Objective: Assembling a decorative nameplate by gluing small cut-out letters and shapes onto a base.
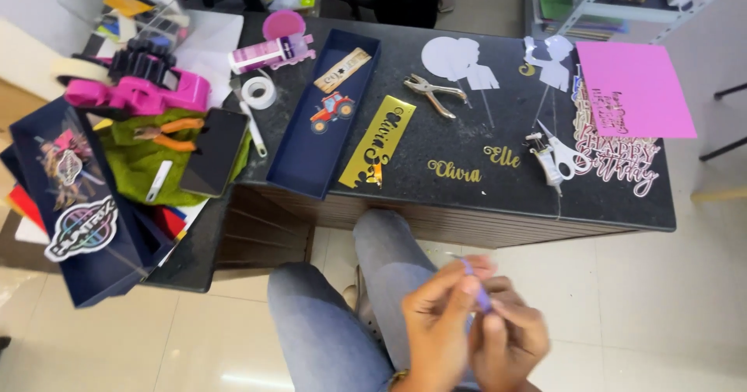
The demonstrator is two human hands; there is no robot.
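Item: small purple strip (481, 289), low in view above lap, near side of table (498, 197). I see left hand (440, 322) and right hand (510, 337) fingers pinched on it. Judged light, thin, bendable; hold by ends, gently.

Scissors (562, 158), punch pliers (433, 94) — dark table (498, 197)

Small purple strip (476, 287): thin, narrow, pale violet, tilted near upright. Pinched between fingertips of left hand (438, 314) and right hand (510, 337), above lap, below dark desk edge. Lower end hidden by fingers.
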